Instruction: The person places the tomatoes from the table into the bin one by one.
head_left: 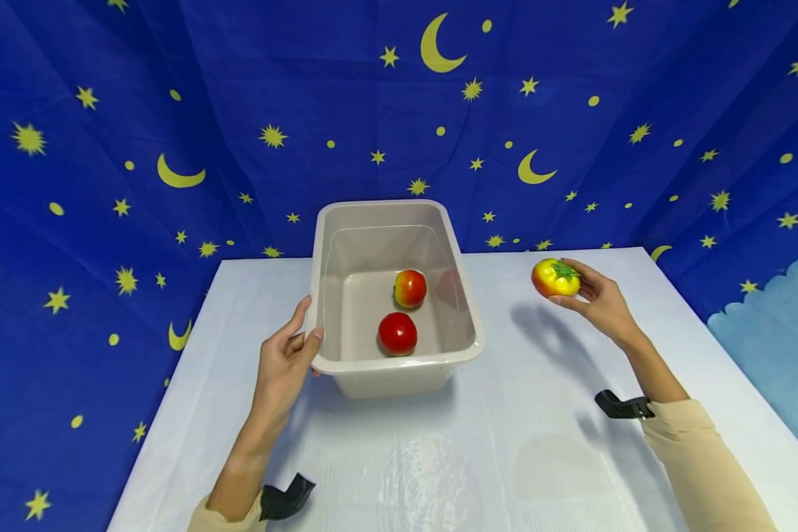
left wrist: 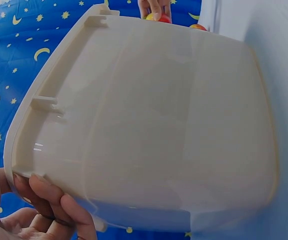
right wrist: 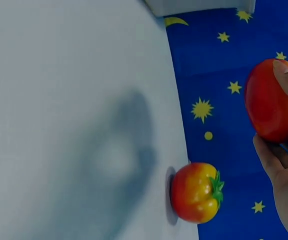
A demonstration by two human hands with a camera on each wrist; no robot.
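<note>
1. Right hand (head_left: pixel 601 303): fingers and thumb curled round a yellow-and-red plastic tomato with a green stalk (head_left: pixel 555 278), held clear of the tabletop near its rear right corner.
2. Left hand (head_left: pixel 286 362): grips the left rim of a beige rectangular plastic tub (head_left: pixel 380 207) near its front left corner, thumb over the lip, fingers curled beneath it in the left wrist view.
3. Tub contents: one round, all-red plastic fruit (head_left: pixel 397 333) near the front wall; one red-and-yellow plastic fruit (head_left: pixel 410 288) just behind it, the two close but apart.
4. Tub position: centre of the white tabletop (head_left: pixel 505 414), towards its rear edge.
5. Second orange-yellow plastic tomato with a green stalk (right wrist: pixel 196 192): rests at the very edge of the tabletop, seen in the right wrist view only.
6. Black wrist straps (head_left: pixel 621 406): one on each forearm.
7. Backdrop: blue cloth printed with yellow moons and stars (head_left: pixel 239 89), behind and to both sides.

Progress, as judged: two fruits lie in the tub; one is in hand outside it; one remains on the tabletop.
</note>
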